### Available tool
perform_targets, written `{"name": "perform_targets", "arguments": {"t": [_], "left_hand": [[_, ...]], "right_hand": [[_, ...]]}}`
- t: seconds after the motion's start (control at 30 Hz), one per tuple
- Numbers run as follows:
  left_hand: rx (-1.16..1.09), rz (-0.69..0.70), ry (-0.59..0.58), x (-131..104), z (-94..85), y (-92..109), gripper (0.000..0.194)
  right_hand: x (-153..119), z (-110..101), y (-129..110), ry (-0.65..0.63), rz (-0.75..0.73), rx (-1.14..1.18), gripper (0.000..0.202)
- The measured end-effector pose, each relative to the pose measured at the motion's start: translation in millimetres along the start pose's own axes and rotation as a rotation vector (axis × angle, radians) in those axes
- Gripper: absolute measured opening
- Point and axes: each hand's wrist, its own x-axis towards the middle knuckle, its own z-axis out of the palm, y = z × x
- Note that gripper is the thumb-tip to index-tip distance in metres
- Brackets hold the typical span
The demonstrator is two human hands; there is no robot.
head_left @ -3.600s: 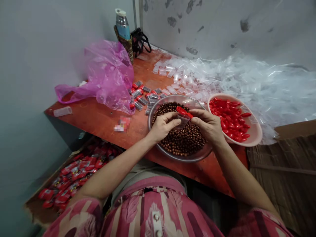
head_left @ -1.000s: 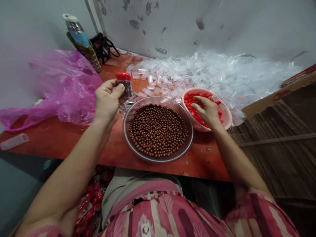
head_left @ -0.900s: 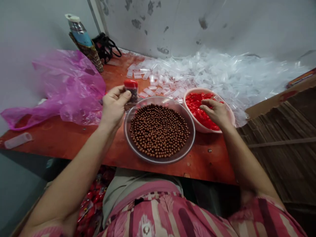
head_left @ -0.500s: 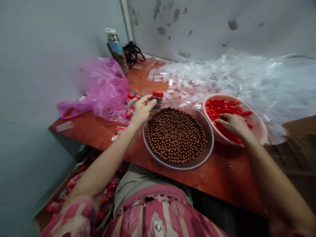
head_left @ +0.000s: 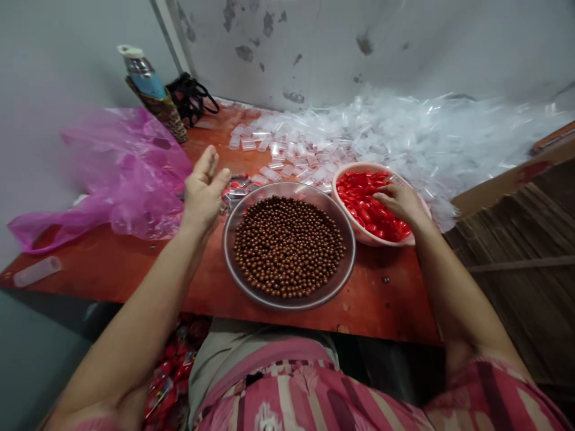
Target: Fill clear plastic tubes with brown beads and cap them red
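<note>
Red caps [head_left: 366, 200] within pink basket rim [head_left: 365, 237]

Reaching forward with left arm [head_left: 148, 299] and right arm [head_left: 458, 287], kinda wide apart. Holding left hand [head_left: 200, 200] up, pretty much open, thumb off the fingers. Angling right hand [head_left: 403, 202] inward with curled fingers.

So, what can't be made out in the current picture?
All in the head view:
- Right hand: fingertips too small and blurred to show whether they grip a red piece.
- Small packs: partly behind the left hand and bowl.
- Red packs below: partly covered by table and left arm.
- Clear pieces: blurred together at far right.
</note>
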Motion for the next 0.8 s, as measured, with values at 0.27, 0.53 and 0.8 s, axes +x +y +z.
{"name": "perform_targets", "arguments": {"t": [0.27,0.53,0.8], "left_hand": [[0.029,-0.193,-0.2,-74.6,20.9,10.3,0.047],[0.012,-0.3,-0.181,-78.5,24.5,4.0,0.043],[0.092,-0.313,-0.257,-84.7,23.1,6.4,0.038]], "right_hand": [[46.7,9.7,-4.8,0.045,0.162,-0.109,0.032],[80.9,20.0,-16.1,-0.045,0.357,-0.154,0.042],[93.0,18.0,-67.3,0.097,-0.054,-0.222,0.038]]}}
